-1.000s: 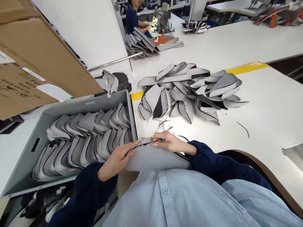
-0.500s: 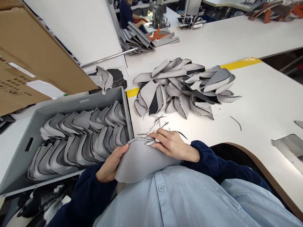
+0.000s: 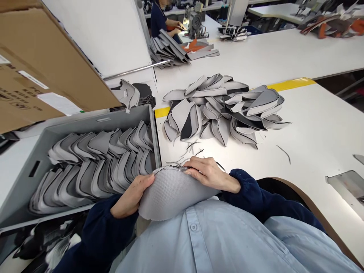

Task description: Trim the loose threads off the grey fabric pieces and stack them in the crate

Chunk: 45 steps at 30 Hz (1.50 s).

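Note:
A curved grey mesh fabric piece (image 3: 173, 193) rests against my shirt front, its stitched edge facing up and away from me. My left hand (image 3: 133, 195) grips its left end, thumb on the near face. At the top edge, my right hand (image 3: 209, 172) is closed around small snips (image 3: 183, 168), most of which the fingers hide. The metal blades lie along the fabric's edge. Just beyond the hands, thin dark and grey trimmings (image 3: 193, 146) are scattered on the white table (image 3: 307, 125).
A heap of grey curved pieces (image 3: 222, 110) lies ahead. At left, a grey crate (image 3: 126, 112) holds rows of similar pieces, beside a cardboard box (image 3: 54, 60). Yellow tape (image 3: 292, 84) crosses the table. Farther back, a co-worker (image 3: 159, 21) sits by a sewing machine (image 3: 196, 22).
The snips' blades, spread apart at the fabric edge before, now look closer together and lie along it. My right hand has moved slightly; the left keeps its hold.

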Tool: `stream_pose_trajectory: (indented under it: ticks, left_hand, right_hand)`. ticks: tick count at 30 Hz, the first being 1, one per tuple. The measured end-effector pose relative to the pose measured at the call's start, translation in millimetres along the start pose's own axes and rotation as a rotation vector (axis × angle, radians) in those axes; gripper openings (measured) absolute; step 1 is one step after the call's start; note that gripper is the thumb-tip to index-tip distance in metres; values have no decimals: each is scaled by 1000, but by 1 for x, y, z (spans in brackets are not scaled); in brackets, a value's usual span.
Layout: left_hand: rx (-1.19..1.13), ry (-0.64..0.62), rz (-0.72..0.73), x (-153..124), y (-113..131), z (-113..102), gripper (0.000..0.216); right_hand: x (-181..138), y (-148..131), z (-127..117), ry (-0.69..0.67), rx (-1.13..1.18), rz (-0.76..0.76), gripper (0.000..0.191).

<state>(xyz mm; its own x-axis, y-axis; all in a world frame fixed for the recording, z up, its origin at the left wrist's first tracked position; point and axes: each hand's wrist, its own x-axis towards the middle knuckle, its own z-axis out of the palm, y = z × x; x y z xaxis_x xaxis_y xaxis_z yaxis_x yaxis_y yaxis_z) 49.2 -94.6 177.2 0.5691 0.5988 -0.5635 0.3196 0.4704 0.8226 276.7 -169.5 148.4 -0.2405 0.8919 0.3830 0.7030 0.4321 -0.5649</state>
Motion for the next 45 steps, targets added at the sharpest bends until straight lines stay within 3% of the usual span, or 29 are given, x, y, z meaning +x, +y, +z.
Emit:
stream_pose_trajectory:
  ticks: [8, 17, 30, 34, 40, 45]
  left_hand:
    - [326, -65, 147, -2, 11, -2, 42]
    - [668, -233, 281, 4, 18, -11, 40]
    - [733, -347, 338, 10, 17, -19, 45]
    - [713, -371, 335, 13, 18, -19, 44]
    - [580, -482, 231, 13, 21, -20, 41]
    - [481, -488, 140, 11, 23, -22, 45]
  right_hand:
    - [13, 0, -2, -64, -30, -56, 41]
    - [24, -2, -9, -133, -80, -120, 42]
    - [29, -4, -11, -209, -106, -148, 41]
    - [31, -3, -11, -174, -199, -217, 39]
    - [35, 0, -8, -80, -313, -397, 33]
    - [36, 1, -11, -66, -349, -416, 33]
